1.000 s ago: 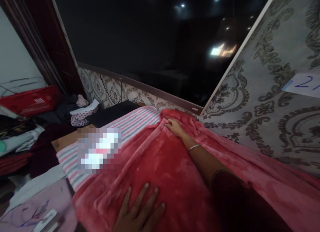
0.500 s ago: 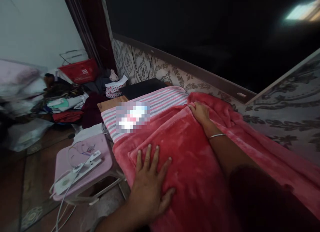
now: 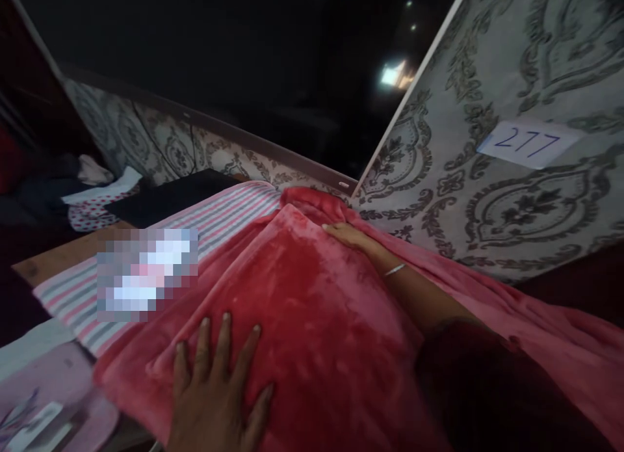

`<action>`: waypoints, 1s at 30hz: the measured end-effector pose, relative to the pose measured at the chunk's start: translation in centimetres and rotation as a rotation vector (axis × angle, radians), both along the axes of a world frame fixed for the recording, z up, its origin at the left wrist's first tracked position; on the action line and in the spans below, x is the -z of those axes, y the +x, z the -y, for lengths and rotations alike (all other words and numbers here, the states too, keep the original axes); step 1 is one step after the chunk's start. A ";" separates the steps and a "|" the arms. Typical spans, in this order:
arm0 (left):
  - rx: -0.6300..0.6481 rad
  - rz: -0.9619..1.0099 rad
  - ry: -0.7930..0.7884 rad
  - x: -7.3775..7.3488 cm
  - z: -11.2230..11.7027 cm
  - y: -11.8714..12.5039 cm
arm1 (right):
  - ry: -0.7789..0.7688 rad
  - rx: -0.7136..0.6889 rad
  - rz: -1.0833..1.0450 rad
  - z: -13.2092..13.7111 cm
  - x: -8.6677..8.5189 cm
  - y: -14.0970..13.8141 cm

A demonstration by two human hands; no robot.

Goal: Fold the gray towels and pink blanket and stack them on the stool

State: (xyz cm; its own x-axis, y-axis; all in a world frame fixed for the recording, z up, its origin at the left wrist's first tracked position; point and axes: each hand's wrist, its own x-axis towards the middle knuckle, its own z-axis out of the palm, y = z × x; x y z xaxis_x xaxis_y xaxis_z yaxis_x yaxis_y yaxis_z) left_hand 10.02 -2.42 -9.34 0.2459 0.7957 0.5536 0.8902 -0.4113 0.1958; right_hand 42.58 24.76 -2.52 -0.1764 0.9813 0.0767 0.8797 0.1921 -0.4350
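A plush red blanket lies spread over a bed. My left hand presses flat on its near edge, fingers spread, holding nothing. My right hand rests palm down on the blanket's far part, fingers stretched out, with a thin metal bangle on the wrist. Under the blanket a pink, white and grey striped sheet shows at the left. A blurred patch covers part of that sheet.
Patterned wallpaper lines the wall on the right, with a paper label reading 277. A large dark panel hangs behind the bed. Clothes are piled at far left. A pink stool with a white device stands at lower left.
The view has swung right and up, so the floor and red basket are out of sight. My left hand has slid nearer on the blanket; my right hand has flattened on the far part.
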 end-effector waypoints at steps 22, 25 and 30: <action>-0.068 -0.130 -0.107 -1.5 -0.4 0.4 | 0.040 0.443 0.349 15.5 -0.9 8.9; -0.075 -0.153 -0.125 -1.7 -0.6 0.5 | 0.079 0.478 0.400 20.1 -0.8 8.1; -0.122 -0.229 -0.139 -2.1 -0.7 0.9 | 0.007 0.346 0.400 27.3 1.5 4.3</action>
